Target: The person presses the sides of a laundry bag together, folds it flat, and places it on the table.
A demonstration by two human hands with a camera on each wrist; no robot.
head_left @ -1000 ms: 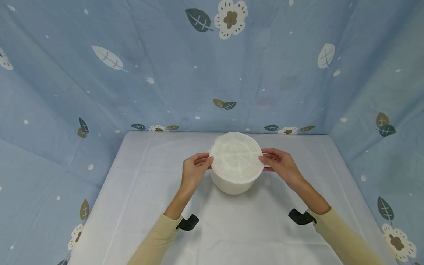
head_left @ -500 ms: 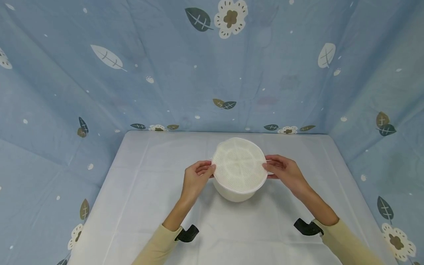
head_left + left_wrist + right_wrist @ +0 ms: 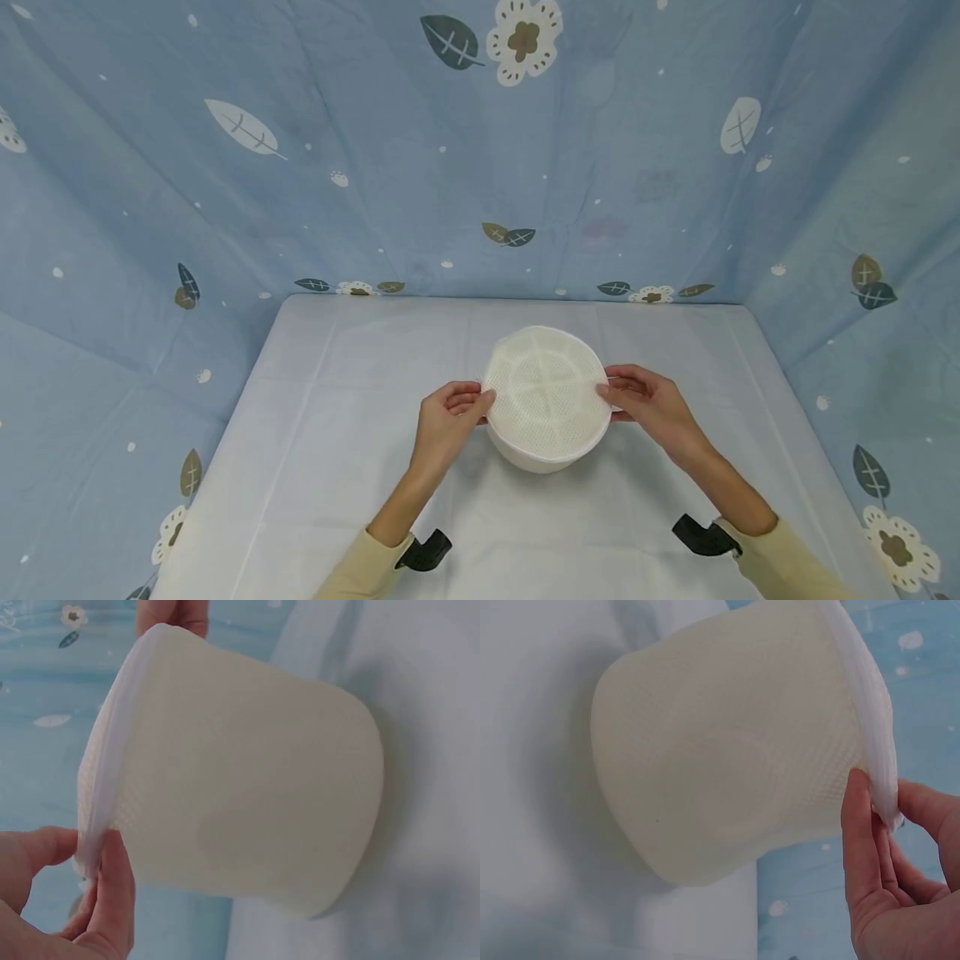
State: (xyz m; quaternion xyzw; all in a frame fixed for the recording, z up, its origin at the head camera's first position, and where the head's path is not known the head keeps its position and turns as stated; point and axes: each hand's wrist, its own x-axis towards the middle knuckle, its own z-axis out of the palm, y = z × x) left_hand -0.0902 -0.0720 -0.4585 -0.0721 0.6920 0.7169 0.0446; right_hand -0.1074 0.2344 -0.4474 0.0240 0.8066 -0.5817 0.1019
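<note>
A white, drum-shaped mesh laundry bag [image 3: 546, 392] stands near the middle of the table with its round mesh top facing up. A thick white seam runs round the top edge. My left hand [image 3: 447, 423] pinches this rim on the left, thumb on top and fingers underneath. On the opposite side my right hand [image 3: 657, 410] pinches the rim in the same way. In the left wrist view, the bag's side wall [image 3: 247, 772] is smooth and rounded toward its base. A small tab shows by the left fingertips. The bag's inside is hidden.
A white cloth covers the table [image 3: 337, 467]. Blue curtains [image 3: 375, 125] with printed leaves and flowers hang behind it and along both sides. Black wrist mounts [image 3: 424, 551] sit at the sleeve cuffs.
Both hands and the mesh laundry bag have moved toward me and slightly right. The grip on the rim stays the same, and the bag's top appears a little larger.
</note>
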